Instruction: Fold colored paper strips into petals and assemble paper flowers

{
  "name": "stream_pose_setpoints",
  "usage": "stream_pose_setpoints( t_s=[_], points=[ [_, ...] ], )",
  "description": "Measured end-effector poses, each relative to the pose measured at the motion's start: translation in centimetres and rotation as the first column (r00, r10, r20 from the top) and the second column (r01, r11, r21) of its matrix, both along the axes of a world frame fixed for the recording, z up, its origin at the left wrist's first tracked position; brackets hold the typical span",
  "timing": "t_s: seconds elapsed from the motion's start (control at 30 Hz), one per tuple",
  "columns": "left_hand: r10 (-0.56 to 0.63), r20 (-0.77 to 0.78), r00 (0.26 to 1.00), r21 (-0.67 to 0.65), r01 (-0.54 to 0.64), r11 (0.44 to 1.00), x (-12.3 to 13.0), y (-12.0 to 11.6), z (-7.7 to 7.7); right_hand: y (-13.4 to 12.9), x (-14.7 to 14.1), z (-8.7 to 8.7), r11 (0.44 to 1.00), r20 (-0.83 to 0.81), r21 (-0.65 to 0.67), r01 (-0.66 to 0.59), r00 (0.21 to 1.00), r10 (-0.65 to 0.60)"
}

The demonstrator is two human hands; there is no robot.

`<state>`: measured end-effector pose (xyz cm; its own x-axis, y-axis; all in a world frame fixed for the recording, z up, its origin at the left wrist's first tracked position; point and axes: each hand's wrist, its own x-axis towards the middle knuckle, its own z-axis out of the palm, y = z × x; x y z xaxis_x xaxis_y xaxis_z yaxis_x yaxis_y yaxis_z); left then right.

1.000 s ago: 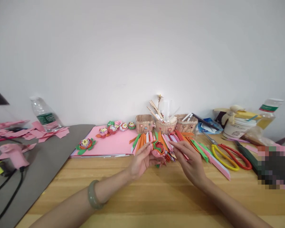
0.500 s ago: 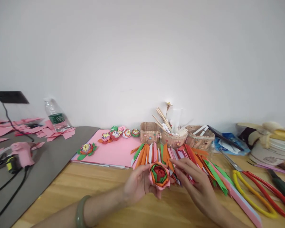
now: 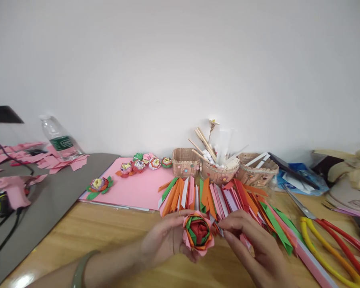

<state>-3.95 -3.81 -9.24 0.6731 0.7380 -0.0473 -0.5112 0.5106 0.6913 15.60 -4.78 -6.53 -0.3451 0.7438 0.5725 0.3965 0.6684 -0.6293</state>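
Note:
Layered petals of red, green, orange and pink make up a paper flower [image 3: 198,233], held upright in my left hand [image 3: 163,236] with the fingers around its left side and underneath. My right hand [image 3: 253,244] is just right of the flower, thumb and index finger pinched on a small greyish piece at the edge of the folded strips; its exact shape is hard to make out. Behind both hands lie many folded paper strips [image 3: 184,194] in orange, green, pink, white, purple and red.
Small paper flowers [image 3: 138,165] sit on a pink sheet [image 3: 138,194]. Behind the strips stand baskets [image 3: 186,162] with sticks. Large scissors [image 3: 318,222] lie at right. A pink glue gun [image 3: 13,192] and a bottle [image 3: 58,138] are at left.
The view has shifted slightly, and the flower now appears larger and lower. The fingers of my right hand have gone from spread near the strips to pinched together.

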Motion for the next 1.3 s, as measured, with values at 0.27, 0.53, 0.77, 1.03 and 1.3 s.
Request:
stream_pose_setpoints(
  t_s=[0.27,0.53,0.77,1.03,1.3],
  points=[
    [0.118,-0.168,0.979,0.162,-0.09,0.983,-0.3,-0.4,-0.5,-0.3,-0.9,-0.8,0.998,-0.109,-0.062,0.003,0.994,-0.01],
    [0.23,-0.181,0.956,0.33,-0.161,0.93,0.3,-0.8,-0.4,-0.9,-0.4,-1.0,0.995,-0.089,-0.095,-0.017,0.996,0.009],
    [0.317,-0.18,0.931,0.437,-0.213,0.874,0.5,-0.8,-0.7,-0.8,-0.8,-0.8,0.993,-0.026,-0.117,-0.016,1.0,0.013],
    [0.517,-0.197,0.833,0.721,-0.235,0.652,0.2,-1.4,-1.6,-0.7,-1.4,-0.7,0.988,-0.112,-0.155,-0.012,0.994,-0.006],
    [0.62,-0.23,0.75,0.843,-0.164,0.512,0.1,-1.6,-1.6,-0.4,-1.3,-0.5,0.945,-0.068,-0.322,-0.064,0.997,0.044]
  ],
)
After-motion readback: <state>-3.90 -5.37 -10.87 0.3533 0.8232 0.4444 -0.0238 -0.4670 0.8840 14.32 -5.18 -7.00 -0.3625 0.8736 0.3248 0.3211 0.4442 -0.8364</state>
